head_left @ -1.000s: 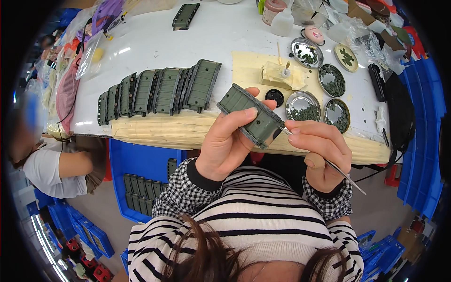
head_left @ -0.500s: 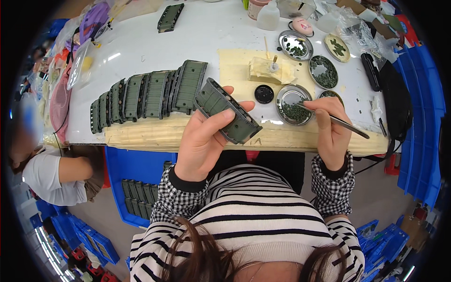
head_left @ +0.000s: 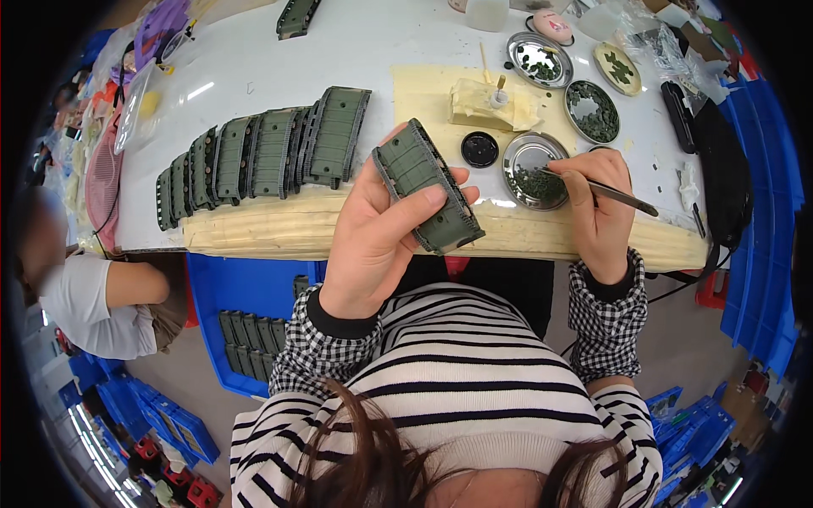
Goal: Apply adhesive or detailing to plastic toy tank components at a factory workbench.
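My left hand (head_left: 373, 224) grips a dark green curved plastic panel (head_left: 415, 173), its toothed dark edge turned to the right and my thumb lying across its face. My right hand (head_left: 603, 212) pinches metal tweezers (head_left: 625, 197). Their tips reach into a round metal dish (head_left: 518, 152) holding small dark green bits (head_left: 539, 184). A row of similar green panels (head_left: 269, 157) stands along the table's near edge, left of my left hand. Between my hands lies a round black cap (head_left: 479, 149), beyond it a paper-wrapped block (head_left: 483, 108) with a small bottle set in it.
More dishes of green pieces (head_left: 593, 114) stand at the back right, near a black stapler-like object (head_left: 677, 117). One panel (head_left: 296, 19) lies at the far edge. Below the table, a blue bin (head_left: 241, 284) holds several panels. A person in a white shirt (head_left: 110, 309) sits at left.
My left hand has turned the green panel a little more upright. The tweezers stay in the dish with the small bits. The whole view has shifted slightly, moving the table upward.
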{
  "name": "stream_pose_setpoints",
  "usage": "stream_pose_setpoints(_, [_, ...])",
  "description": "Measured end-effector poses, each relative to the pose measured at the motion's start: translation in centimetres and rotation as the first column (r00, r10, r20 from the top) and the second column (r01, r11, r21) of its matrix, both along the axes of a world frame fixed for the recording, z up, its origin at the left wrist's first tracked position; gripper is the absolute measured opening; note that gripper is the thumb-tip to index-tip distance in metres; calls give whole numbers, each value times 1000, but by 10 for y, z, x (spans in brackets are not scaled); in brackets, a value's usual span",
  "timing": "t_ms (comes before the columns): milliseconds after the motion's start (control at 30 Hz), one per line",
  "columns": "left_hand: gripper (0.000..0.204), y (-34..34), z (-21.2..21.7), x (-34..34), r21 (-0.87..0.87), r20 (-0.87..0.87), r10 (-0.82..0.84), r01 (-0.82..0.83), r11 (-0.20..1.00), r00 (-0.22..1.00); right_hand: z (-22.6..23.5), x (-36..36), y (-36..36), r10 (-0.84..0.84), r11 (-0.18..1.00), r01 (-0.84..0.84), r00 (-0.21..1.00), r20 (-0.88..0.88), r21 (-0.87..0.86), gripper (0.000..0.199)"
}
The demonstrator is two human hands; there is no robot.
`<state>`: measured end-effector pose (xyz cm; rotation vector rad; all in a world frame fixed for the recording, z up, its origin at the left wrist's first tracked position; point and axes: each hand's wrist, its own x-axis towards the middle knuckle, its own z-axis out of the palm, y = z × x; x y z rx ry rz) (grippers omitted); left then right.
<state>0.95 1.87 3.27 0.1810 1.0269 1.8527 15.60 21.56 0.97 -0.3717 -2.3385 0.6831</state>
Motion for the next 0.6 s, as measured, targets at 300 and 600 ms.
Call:
stream_pose_setpoints(300, [35,-3,0,2,25,-127,-82,86,996,988,0,-2,1,8,999,-9,1000,25,42,11])
stream_pose_setpoints(600, [22,3,-12,5,20,-65,-237,238,971,969,15,-4,-10,93,972,-114,989,-111,-206,21])
